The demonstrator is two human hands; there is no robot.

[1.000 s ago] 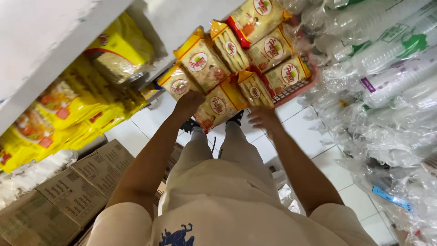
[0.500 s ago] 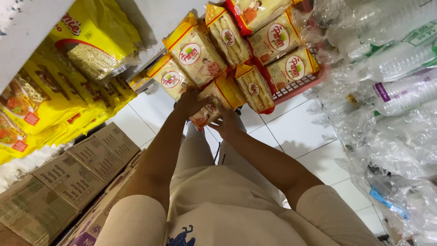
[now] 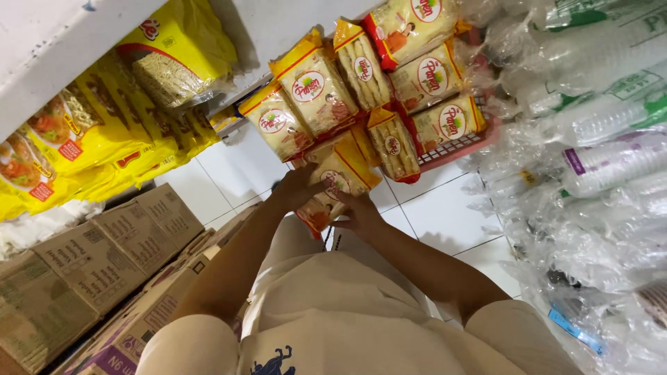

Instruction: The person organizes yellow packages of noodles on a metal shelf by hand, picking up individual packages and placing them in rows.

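Both my hands hold one yellow and red noodle packet point(image 3: 332, 192) low over the white tiled floor. My left hand point(image 3: 297, 187) grips its left upper edge and my right hand point(image 3: 360, 215) grips its lower right side. Just beyond it, several similar noodle packets point(image 3: 379, 90) lie piled in a red basket point(image 3: 455, 142). My beige shorts and shirt fill the bottom of the view.
Large yellow noodle bags point(image 3: 125, 111) hang on a white shelf point(image 3: 62, 48) at the left. Brown cardboard boxes point(image 3: 104, 257) stand below them. Stacks of clear plastic cups in bags point(image 3: 597, 160) fill the right side.
My hands have drawn back from the basket pile toward my body, carrying the packet. The view has tipped slightly so the basket sits higher.
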